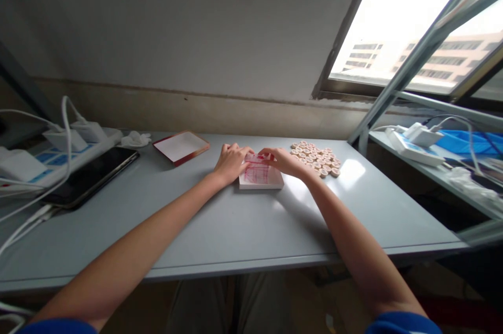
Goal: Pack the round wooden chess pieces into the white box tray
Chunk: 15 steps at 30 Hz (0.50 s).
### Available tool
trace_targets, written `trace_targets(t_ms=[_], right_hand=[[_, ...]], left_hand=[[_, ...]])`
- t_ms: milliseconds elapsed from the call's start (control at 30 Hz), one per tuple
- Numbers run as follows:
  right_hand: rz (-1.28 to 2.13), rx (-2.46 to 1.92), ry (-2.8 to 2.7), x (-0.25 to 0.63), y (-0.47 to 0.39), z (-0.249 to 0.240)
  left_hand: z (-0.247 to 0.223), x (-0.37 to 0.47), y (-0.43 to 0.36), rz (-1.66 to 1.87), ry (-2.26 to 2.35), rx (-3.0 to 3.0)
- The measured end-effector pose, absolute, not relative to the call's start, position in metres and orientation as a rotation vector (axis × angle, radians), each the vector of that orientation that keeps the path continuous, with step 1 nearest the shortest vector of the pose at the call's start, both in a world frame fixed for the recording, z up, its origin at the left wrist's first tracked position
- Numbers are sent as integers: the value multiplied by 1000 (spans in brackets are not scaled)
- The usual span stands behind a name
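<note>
Both hands are at a shallow white box (261, 186) in the middle of the table. A thin, partly see-through sheet with red lines (256, 173) lies folded in it. My left hand (231, 163) has its fingers bent over the sheet's left edge, thumb inside the box. At the sheet's upper right, the fingers of my right hand (283, 161) are curled down and pinch it. Fingertips are partly hidden. Just right of the box sit many round wooden Chinese chess pieces (314, 157) in a loose cluster.
A box lid (181, 147) with a dark red rim lies inside up at the back left. Further left are a black phone (92, 174), a white power strip (63, 151) and white cables. On the right, a shelf (436, 177) carries another power strip (412, 145).
</note>
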State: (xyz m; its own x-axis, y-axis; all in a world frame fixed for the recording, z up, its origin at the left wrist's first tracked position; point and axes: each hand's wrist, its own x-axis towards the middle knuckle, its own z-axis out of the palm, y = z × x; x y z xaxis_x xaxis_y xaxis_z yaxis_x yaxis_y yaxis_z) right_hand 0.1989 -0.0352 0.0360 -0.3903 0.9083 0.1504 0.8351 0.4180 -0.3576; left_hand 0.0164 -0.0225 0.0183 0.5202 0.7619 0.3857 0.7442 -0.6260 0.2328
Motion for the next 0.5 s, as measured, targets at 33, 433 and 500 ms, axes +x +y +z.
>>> trace_targets(t_ms=[33, 433, 500], right_hand=[[294, -1510, -2368, 199, -34, 34], [-19, -1444, -2255, 198, -40, 23], [-14, -1384, -2163, 193, -42, 30]], left_hand=[[17, 17, -23, 720, 1339, 2706], [7, 11, -20, 910, 1262, 2820], [7, 10, -18, 938, 1253, 2812]])
